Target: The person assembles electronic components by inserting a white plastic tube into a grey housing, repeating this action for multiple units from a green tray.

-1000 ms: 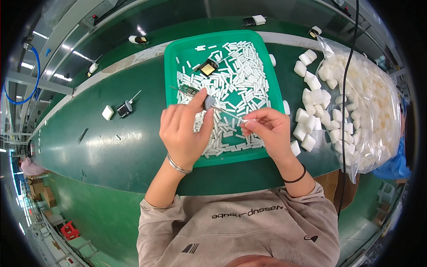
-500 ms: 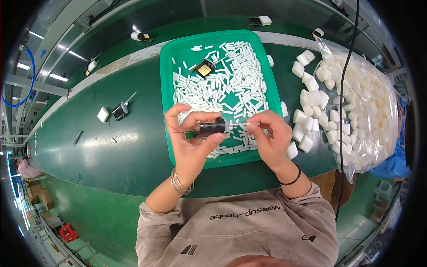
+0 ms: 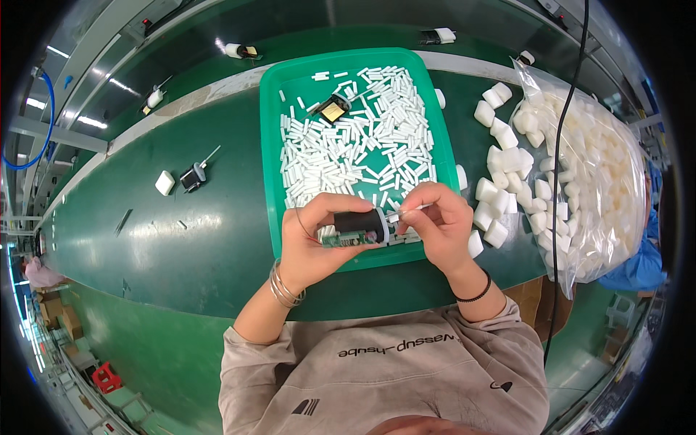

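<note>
My left hand (image 3: 312, 235) is closed around a black cylindrical device (image 3: 357, 223) with a green circuit board (image 3: 349, 239) along its near side and a pale collar at its right end. At that collar, my right hand (image 3: 442, 221) pinches a small white tube (image 3: 394, 217) on the thin stem that sticks out of the device. Both hands hover over the near part of a green tray (image 3: 268, 174), which holds many loose white tubes (image 3: 326, 156). Another black device (image 3: 333, 110) with a yellow patch lies among the tubes at the tray's far left.
Left of the tray lie a black device with a stem (image 3: 193, 176) and a white foam block (image 3: 165, 183). White foam pieces (image 3: 500, 192) spill from a clear plastic bag (image 3: 605, 181) on the right. A black cable (image 3: 557, 167) hangs there. More devices (image 3: 438, 35) sit on the far belt.
The held device has turned, so its circuit board faces me, and shifted slightly right. My right fingers are closer to its collar. Devices on the far belt have moved right.
</note>
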The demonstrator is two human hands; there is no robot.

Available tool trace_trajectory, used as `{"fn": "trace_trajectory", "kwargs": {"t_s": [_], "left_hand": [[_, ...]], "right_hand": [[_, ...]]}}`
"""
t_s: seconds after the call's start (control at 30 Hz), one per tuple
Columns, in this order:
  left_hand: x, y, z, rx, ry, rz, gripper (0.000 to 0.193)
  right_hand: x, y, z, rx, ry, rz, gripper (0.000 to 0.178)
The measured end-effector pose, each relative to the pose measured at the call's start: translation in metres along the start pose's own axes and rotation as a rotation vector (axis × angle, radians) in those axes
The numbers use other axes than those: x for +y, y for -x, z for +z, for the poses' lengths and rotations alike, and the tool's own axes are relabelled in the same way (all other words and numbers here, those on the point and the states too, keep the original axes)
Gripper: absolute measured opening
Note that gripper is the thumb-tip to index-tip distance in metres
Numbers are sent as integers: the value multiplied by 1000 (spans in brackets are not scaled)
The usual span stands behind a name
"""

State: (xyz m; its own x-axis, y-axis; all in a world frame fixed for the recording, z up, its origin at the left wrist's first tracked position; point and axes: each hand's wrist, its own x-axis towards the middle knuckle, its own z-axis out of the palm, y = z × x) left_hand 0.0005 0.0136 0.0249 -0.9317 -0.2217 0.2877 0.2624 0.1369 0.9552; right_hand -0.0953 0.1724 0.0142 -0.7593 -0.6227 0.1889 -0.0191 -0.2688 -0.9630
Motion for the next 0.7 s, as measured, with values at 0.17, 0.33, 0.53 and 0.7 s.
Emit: {"fn": "trace_trajectory", "kwargs": {"t_s": [0.17,0.33,0.53,0.7], "left_hand": [[-4,5,1,37,134,-113,30],[-5,0,3,11,10,14,27],[-1,0,10,35,148,-141,27],[-8,-2,-5,168,498,-335,25]], "right_hand": [[0,-4,-2,-65,262,-297,10],[-3,-7,-5,-83,405,-372,12],[-12,-13,-23,-193,692,-492,18],[-37,-41,-96,420,1606,-211,30]]}}
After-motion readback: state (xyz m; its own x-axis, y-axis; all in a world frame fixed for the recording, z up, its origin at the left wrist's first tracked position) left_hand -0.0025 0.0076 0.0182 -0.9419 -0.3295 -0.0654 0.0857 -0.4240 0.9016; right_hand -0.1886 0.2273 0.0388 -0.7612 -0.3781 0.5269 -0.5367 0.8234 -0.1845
